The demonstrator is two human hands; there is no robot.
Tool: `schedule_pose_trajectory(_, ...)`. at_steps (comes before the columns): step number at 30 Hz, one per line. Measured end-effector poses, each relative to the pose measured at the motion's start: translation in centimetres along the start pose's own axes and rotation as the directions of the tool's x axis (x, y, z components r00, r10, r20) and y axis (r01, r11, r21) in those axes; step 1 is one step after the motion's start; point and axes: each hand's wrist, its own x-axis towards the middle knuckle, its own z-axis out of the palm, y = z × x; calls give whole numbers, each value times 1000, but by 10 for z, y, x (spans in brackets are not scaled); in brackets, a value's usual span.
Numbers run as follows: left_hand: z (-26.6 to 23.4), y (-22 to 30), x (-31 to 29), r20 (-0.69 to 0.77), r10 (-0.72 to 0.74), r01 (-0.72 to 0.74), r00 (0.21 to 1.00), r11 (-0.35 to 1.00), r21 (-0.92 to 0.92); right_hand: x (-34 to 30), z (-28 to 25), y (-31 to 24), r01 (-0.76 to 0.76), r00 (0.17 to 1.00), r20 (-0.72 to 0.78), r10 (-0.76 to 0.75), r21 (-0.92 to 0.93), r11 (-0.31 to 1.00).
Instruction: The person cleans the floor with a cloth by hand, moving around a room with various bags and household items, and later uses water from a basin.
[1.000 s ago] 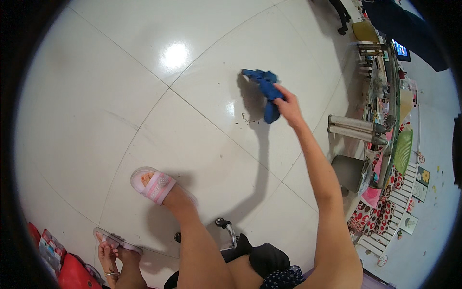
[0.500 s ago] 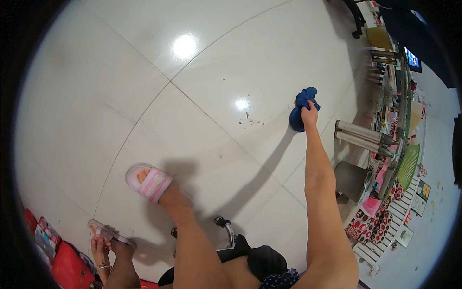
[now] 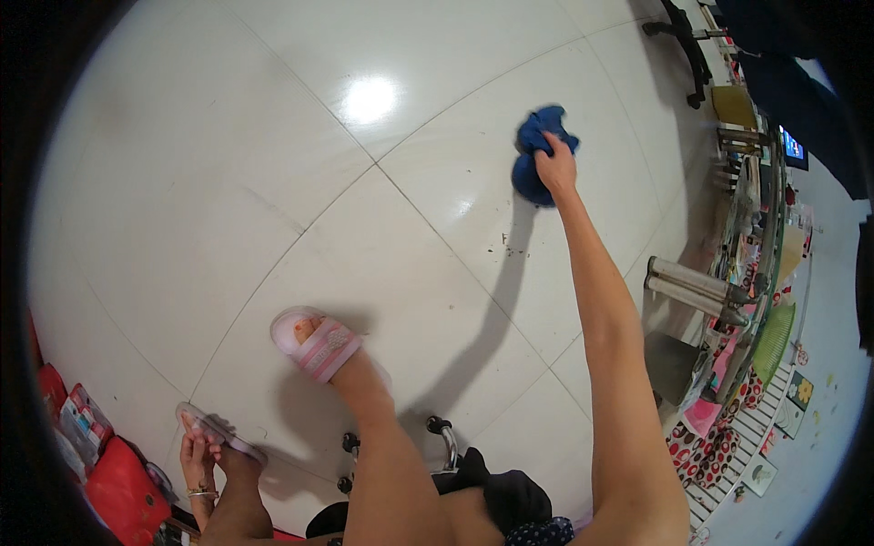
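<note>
My right arm is stretched far out over the pale tiled floor. My right hand is closed on a bunched dark blue cloth, pressed low against the tiles. Small dark crumbs lie scattered just nearer to me than the cloth. At the lower left, my left hand, a bracelet at its wrist, reaches down beside my left foot. Its fingers stretch over the slipper, apparently touching it, and nothing shows in them. My other foot wears a pink and white slipper in the lower middle.
Chrome chair legs with casters stand beneath me. On the right are a grey folding metal leg, a grey bin and a cluttered glass-edged table. Red bags sit at the lower left. Another chair base is at the far right.
My right hand has swept the blue cloth leftward and farther away across the tiles. The view has shifted slightly. My left hand stays by the slipper.
</note>
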Motion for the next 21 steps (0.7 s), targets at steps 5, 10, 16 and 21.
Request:
schedule_pose_trajectory(5, -1, -4, 7, -27, 12, -13, 1000, 999, -31, 44, 25, -82, 443, 876, 186, -444, 51, 895)
schedule_pose_trajectory(10, -3, -5, 5, -16, 35, -36, 999, 997, -74, 39, 23, -109, 598, 671, 403, -622, 203, 776)
schedule_pose_trajectory(16, -5, -7, 0, -8, 51, -52, 999, 995, -86, -3, -19, -62, 583, 612, 565, -553, 149, 798)
schedule_pose_trajectory(21, -13, -15, -10, -53, 33, -36, 998, 998, -55, -29, -38, -13, 441, 712, 525, -466, 183, 879)
